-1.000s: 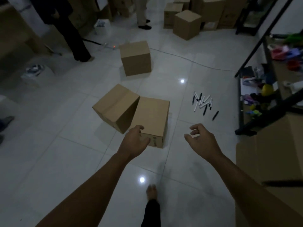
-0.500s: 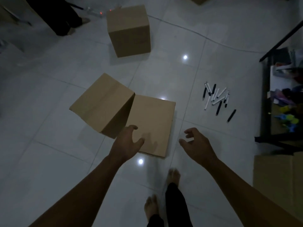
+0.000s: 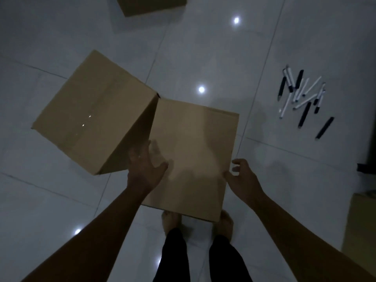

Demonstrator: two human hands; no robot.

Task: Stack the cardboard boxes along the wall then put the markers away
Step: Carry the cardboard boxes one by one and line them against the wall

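Observation:
Two brown cardboard boxes sit on the white tiled floor right in front of my bare feet. The near box lies flat; the left box is tilted and leans against it. My left hand hovers with spread fingers over the near box's left side, by the seam between the boxes. My right hand is at that box's right edge, fingers curled and apart, thumb touching the edge. A scatter of several black and white markers lies on the floor to the right.
A third cardboard box is cut off at the top edge. Another cardboard surface shows at the lower right, and a dark shelf foot at the right edge. Ceiling lights reflect off the glossy tiles.
I have stepped up to the boxes and bent over them. Both hands have come down from mid-air to the near box, the left over its top, the right to its edge.

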